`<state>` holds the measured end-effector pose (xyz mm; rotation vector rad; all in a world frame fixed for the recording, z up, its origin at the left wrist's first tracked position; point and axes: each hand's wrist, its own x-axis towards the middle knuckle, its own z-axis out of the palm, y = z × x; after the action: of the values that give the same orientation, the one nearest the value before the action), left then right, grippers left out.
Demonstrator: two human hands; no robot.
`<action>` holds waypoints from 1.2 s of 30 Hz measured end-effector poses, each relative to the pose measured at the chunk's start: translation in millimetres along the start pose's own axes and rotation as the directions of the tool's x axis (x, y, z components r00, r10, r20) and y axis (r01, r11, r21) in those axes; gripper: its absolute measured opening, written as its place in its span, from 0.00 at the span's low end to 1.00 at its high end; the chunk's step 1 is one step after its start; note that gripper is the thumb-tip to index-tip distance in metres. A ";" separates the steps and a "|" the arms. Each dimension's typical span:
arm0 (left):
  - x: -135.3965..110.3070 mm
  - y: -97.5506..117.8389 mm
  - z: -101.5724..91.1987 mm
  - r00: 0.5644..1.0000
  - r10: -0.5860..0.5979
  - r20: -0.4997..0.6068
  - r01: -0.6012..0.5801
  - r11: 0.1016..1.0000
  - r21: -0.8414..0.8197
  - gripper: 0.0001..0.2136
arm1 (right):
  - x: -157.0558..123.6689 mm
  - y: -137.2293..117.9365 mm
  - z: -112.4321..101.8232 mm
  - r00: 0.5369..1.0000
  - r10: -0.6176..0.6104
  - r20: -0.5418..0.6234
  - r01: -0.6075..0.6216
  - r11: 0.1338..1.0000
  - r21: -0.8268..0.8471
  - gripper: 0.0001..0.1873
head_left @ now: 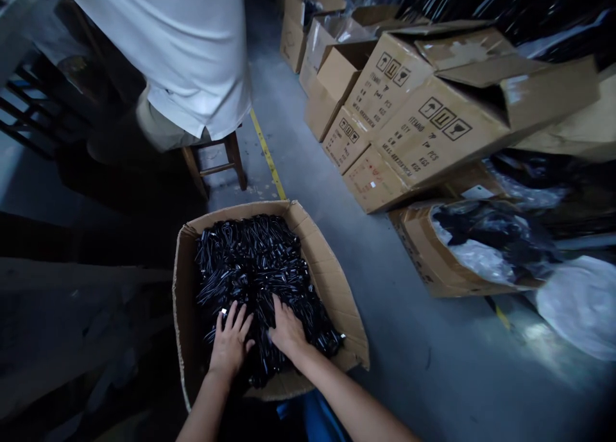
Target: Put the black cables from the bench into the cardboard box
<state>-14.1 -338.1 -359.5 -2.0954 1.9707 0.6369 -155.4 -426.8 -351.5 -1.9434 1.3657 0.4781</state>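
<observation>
You're pressing down into a heap of glossy black slender pieces (250,269), exact kind hard to tell
L hand (231,340) & R hand (287,330) are lying flat, fingers spread, just apart, neither clamping; heap's sitting inside an open brown corrugated cardboard box (332,288) on a grey concrete floor (409,339)

Seen from a head-worn camera, a worker's bare left hand (231,342) and bare right hand (287,330) lead into the left forearm (205,407) and right forearm (356,403), both bare as far as the lower edge of the frame. Between the arms, blue fabric (320,419), apparently the worker's clothing, shows in a bright, saturated patch. Its cut and any markings are too dim and cropped to make out.
</observation>
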 end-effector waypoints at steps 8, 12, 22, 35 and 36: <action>-3.1 -4.3 10.9 0.999 0.014 -0.048 -0.013 1.000 0.026 0.26 | -6.1 -36.1 25.9 0.994 0.094 0.056 -0.096 0.994 0.046 0.50; -3.2 -7.0 17.3 0.994 0.009 -0.109 -0.007 1.000 0.020 0.27 | 15.3 -24.1 14.4 0.994 0.096 0.059 -0.099 0.994 0.048 0.29; -2.1 -9.5 24.5 0.990 -0.017 -0.139 0.011 0.999 -0.042 0.26 | -13.3 33.3 -66.6 0.975 -0.223 -0.020 0.224 0.962 0.155 0.40; -1.6 -7.4 17.6 0.993 -0.026 -0.112 0.015 0.995 -0.095 0.26 | 92.3 50.4 -72.6 0.864 -0.502 -0.035 0.474 0.834 -0.283 0.25; -1.3 -7.7 17.3 0.994 -0.027 -0.110 0.016 0.995 -0.099 0.26 | 89.4 50.7 -67.2 0.866 -0.498 -0.046 0.462 0.832 -0.308 0.25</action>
<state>-9.6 -328.8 -375.4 -2.2532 2.0095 0.6377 -175.0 -544.5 -380.4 -2.4949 0.8491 0.3222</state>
